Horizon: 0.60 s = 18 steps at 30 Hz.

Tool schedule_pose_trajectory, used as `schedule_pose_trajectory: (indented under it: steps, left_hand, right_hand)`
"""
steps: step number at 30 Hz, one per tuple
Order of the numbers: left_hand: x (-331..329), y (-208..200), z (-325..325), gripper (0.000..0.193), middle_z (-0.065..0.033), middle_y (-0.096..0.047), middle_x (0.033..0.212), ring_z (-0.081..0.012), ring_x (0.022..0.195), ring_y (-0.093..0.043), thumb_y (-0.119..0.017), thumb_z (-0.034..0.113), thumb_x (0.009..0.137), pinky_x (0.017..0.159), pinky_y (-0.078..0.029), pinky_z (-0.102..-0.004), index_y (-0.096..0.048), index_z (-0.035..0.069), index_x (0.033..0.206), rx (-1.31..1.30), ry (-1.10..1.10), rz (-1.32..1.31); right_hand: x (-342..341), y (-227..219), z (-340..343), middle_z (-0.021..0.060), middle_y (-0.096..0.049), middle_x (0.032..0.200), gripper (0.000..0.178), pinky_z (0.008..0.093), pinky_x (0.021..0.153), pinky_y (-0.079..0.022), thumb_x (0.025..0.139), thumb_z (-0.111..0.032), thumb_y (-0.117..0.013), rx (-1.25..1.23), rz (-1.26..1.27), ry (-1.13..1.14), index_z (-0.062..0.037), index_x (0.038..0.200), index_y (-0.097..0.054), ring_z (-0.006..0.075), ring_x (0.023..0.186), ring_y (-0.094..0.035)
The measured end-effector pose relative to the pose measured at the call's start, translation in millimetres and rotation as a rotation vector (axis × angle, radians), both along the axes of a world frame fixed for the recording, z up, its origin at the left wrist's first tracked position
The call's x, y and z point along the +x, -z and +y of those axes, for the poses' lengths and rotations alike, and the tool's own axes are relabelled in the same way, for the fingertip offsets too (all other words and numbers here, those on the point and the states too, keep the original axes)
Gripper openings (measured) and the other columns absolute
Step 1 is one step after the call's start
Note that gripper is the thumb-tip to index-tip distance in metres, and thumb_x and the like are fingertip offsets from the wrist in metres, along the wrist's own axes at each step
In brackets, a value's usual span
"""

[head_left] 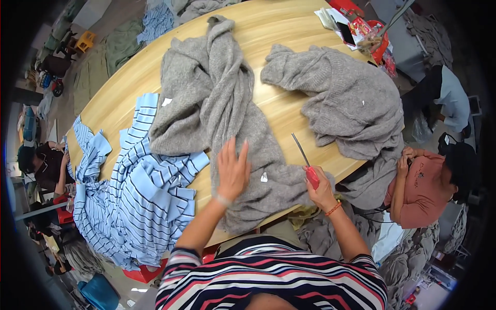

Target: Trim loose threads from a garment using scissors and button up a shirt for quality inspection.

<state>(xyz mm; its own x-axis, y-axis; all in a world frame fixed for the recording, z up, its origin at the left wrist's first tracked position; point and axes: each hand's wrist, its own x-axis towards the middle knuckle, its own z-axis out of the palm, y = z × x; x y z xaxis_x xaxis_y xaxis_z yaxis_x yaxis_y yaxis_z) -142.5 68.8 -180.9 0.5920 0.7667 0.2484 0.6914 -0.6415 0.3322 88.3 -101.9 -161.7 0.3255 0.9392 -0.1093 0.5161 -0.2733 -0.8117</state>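
A grey knit garment (232,95) lies on the wooden table (279,121). The left forearm (204,219) slants inward over its near part; the left hand (232,170) is palm down on the knit, fingers extended, gripping nothing. At the garment's right edge, the right hand (322,191) is curled around a red-handled tool (312,177), metal blade (300,150) directed away from the body.

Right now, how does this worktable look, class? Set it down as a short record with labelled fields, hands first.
Left hand: open, laid on the middle grey knit
Right hand: gripping a red-handled tool, thin metal end pointing away from the wearer
Table: pale wood grain
Left side: heaped blue striped garments
Right side: another bunched grey knit
Far right: dark phone
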Motion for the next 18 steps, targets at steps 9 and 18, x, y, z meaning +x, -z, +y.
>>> schedule_pose_trajectory:
  steps: [9, 18]
  left_hand:
    - [5.3, 10.0, 152.6, 0.031, -0.0123, -0.066, 0.113, -0.0231, 0.097, -0.065, -0.053, 0.017, 0.096, 0.084, -0.052, -0.0353, -0.056, 0.002, 0.123, -1.446, -0.016, -1.317]
    - [-80.3, 88.3, 47.0, 0.053, -0.0125, -0.06, 0.109, -0.0256, 0.099, -0.057, -0.069, 0.028, 0.086, 0.089, -0.046, -0.0397, -0.049, 0.004, 0.128, -0.77, -0.696, -0.941]
  right_hand:
    - [4.1, -1.8, -20.4, 0.0191, -0.056, 0.113, 0.038, 0.0374, 0.09, -0.046, 0.082, 0.0, -0.058, 0.04, -0.003, 0.03, -0.0028, 0.12, -0.057, 0.0377, 0.106, -0.057]
    - [18.6, 8.5, -11.4, 0.0165, -0.061, 0.109, 0.037, 0.035, 0.089, -0.047, 0.084, 0.001, -0.056, -0.024, 0.109, 0.006, -0.0007, 0.121, -0.056, 0.0308, 0.103, -0.06]
